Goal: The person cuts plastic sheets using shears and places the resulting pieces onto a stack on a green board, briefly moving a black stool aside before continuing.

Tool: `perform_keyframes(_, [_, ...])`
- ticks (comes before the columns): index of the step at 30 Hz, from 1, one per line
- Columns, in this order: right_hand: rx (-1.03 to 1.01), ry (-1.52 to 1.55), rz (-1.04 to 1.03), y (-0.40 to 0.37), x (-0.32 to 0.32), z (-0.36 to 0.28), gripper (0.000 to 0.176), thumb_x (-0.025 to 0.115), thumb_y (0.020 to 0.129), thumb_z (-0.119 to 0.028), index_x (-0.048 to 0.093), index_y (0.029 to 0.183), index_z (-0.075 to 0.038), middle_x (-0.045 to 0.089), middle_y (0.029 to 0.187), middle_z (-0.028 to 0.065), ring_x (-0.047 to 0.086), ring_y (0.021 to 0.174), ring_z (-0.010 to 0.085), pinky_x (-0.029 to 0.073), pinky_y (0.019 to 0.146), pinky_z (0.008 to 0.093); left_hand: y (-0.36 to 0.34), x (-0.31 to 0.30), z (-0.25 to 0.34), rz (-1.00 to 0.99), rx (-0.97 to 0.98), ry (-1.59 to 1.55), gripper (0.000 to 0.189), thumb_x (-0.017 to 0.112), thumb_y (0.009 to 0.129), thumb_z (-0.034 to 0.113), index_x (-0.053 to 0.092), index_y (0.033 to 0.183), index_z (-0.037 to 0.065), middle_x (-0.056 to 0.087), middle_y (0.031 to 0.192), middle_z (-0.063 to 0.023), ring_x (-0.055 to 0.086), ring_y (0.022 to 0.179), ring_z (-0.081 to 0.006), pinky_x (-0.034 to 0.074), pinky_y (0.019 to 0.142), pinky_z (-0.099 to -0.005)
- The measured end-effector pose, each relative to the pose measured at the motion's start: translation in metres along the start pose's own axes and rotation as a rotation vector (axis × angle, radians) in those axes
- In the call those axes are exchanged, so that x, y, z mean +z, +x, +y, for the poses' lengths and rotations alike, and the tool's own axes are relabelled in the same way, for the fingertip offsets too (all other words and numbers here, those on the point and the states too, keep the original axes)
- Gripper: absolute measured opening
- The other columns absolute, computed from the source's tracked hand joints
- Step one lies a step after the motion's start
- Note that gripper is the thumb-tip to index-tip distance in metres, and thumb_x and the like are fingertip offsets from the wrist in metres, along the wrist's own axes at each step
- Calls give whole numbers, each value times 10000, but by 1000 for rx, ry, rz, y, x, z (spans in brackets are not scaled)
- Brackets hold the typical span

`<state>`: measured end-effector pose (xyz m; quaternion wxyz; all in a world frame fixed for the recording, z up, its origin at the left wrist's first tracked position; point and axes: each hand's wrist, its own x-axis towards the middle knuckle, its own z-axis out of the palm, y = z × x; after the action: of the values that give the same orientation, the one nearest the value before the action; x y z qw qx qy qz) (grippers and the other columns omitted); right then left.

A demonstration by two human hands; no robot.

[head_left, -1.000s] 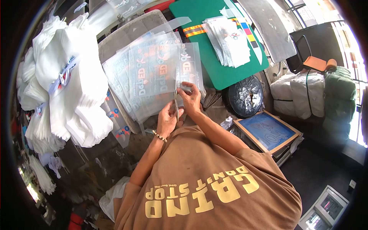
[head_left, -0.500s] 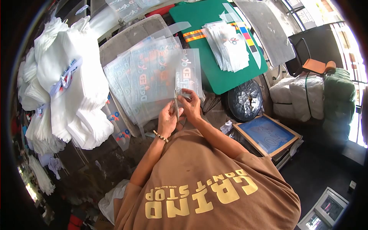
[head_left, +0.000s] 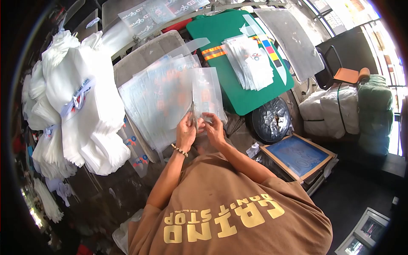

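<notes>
My left hand (head_left: 186, 131), with a beaded bracelet at the wrist, is closed around scissors (head_left: 194, 114), whose blades point away from me along a plastic sheet. My right hand (head_left: 215, 131) has its fingers pinched at the lower edge of a clear printed plastic sheet (head_left: 208, 91), close beside the scissors. Under and to the left of the hands, several more translucent printed sheets (head_left: 148, 97) lie fanned out on a grey padded board (head_left: 148, 51). Glare washes out part of their print.
White plastic bags (head_left: 93, 114) hang in bunches at left. Beyond my hands, a green board (head_left: 204, 32) carries a pile of printed sheets (head_left: 250, 61). At right are a black round bin (head_left: 272, 121), a blue framed screen (head_left: 299, 157) and wrapped bales (head_left: 331, 108).
The view has tilted, so the surroundings sit a little lower. Both hands stay close together at the sheet's edge, the scissors still in my left hand.
</notes>
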<state>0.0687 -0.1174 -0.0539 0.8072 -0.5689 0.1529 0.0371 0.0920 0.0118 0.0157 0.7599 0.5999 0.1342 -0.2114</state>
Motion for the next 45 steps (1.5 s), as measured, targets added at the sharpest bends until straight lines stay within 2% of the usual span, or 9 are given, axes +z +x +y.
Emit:
perform_keyframes(14, [167,-353,-25,-8,-34,-30,431,567,871,26,555,1293,-61,688,1066,128,687,928,186,505,734,271,65,-9,21,53,71,-28,546,672,913,70,422,1377,-74,678,1012,-170,700,872,-228,612,696,-312])
perform_keyframes(16, [-429,-779,26,1,-45,-45,584,518,809,81,528,1366,-96,681,1133,175,684,945,255,521,749,322,61,-11,19,8,57,-48,554,675,913,78,419,1381,-73,679,1015,-170,702,878,-233,612,698,-314])
perform_keyframes(19, [-447,-854,108,32,-77,-89,688,473,755,117,513,1400,-119,657,1200,202,671,966,310,533,772,353,49,-14,11,-16,27,-43,575,676,917,91,406,1398,-71,681,1025,-171,705,900,-245,611,711,-322])
perform_keyframes(21, [-403,-711,43,59,-114,-109,623,527,827,105,525,1405,-129,624,1280,130,650,933,158,515,773,289,43,-16,3,1,-12,8,589,674,918,95,398,1411,-71,682,1039,-175,706,910,-250,609,723,-326])
perform_keyframes(23, [-312,-770,-3,73,-143,-137,612,519,823,120,532,1393,-100,647,1229,143,639,917,143,518,758,279,37,-14,4,-27,-22,55,599,674,917,102,395,1418,-72,684,1053,-173,706,916,-250,606,721,-323])
perform_keyframes(31, [-58,-446,69,79,-170,-127,474,689,861,-149,590,1317,-68,654,1152,127,644,818,175,550,701,297,36,-13,-8,-60,-34,185,652,670,924,110,338,1456,-68,676,1096,-180,700,938,-246,600,722,-307])
perform_keyframes(36, [19,-1177,374,88,-173,-146,879,873,659,-432,475,1382,-127,433,1244,265,501,1155,435,465,926,474,35,-13,-15,-26,-25,268,529,653,936,107,442,1404,-21,682,1077,-111,696,918,-193,583,713,-266])
perform_keyframes(39, [98,-1400,433,98,-160,-170,918,865,636,-498,482,1380,-120,461,1226,249,468,1180,414,424,948,489,34,-13,-23,-7,28,300,542,646,935,88,426,1418,-21,683,1076,-115,695,920,-193,584,714,-269])
perform_keyframes(45, [-319,-1393,399,150,-142,-148,856,865,596,-521,571,1244,-45,522,1146,178,497,1083,367,407,868,500,34,-7,-31,71,32,294,582,645,923,54,397,1446,-12,685,1074,-119,695,917,-191,588,713,-282])
